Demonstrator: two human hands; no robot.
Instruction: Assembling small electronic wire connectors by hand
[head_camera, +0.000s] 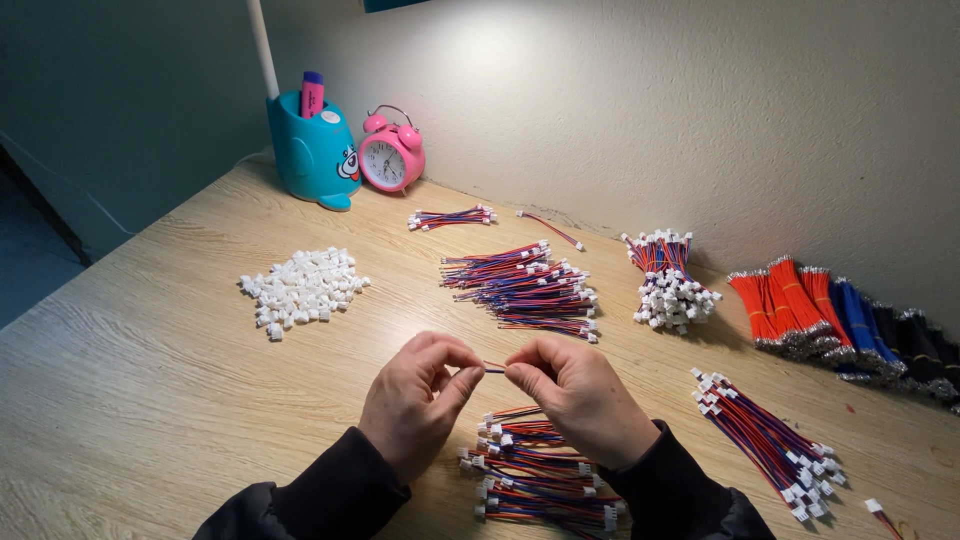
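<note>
Two hands meet above the near edge of the pale wood-grain counter (150, 400); left hand (418, 395) and right hand (575, 395) each narrowed to a pinch, fingertips facing, holding between them a short thin red-and-blue wire piece (494, 369); whether a connector sits on its end cannot be told; both wrists in dark sleeves.

Directly beneath the hands, at the near edge, a loose heap of red-and-blue wire leads with white plug ends (535, 475); a like bundle, laid diagonally (770, 445), lies towards the near right corner, well apart from the hands; one stray lead (880, 512) just beside it at the right.

Mid-counter, beyond the hands, a broad spread of the same red-and-blue leads (525, 285); left of it a pile of small white plastic connector housings (300, 287); right of it a bunched sheaf of leads with white plugs drooping forward (668, 280).

Along the far edge by the wall: a small bundle of leads (450, 217) and a single lead (550, 229); at the far left, a teal animal-shaped pen cup (315, 150) holding a pink marker (312, 93), touching or just beside a pink twin-bell alarm clock (391, 158).

At the far right edge, bundles of bare-tipped wires in red, blue and black (840, 320), side by side.
</note>
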